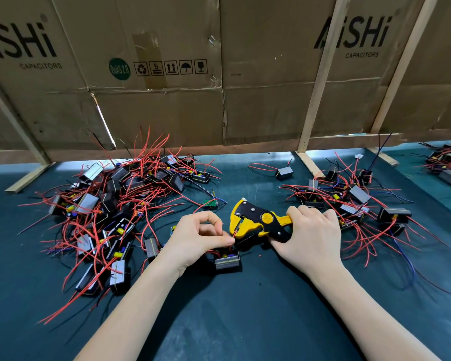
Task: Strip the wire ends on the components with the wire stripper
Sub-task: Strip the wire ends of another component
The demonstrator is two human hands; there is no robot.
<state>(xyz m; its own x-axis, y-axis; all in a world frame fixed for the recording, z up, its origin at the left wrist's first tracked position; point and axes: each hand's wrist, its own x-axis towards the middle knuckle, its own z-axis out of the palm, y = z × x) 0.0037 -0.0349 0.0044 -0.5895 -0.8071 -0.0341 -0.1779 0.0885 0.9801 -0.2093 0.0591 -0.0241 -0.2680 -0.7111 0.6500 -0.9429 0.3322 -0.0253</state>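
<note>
Forearms reach in over the dark green table (232,321). Left hand (195,237) pinches a red wire (234,233) rising from a component (227,260) lying beneath it. Right hand (314,235) grips the handles of the yellow wire stripper (255,220), whose head sits on the wire's end. Piles of wired components (115,209) lie left and right.

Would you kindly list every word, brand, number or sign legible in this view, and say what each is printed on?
"AiSHi CAPACITORS": right cardboard panel.
"iSHi CAPACITORS", first letter cut off by the picture edge: left cardboard panel.
"RoHS 2.0": green round mark on the left cardboard panel.
"5": stacking sign in the row of handling symbols, with recycling, arrows, umbrella and glass.
Wire stripper and components: no readable text.
</note>
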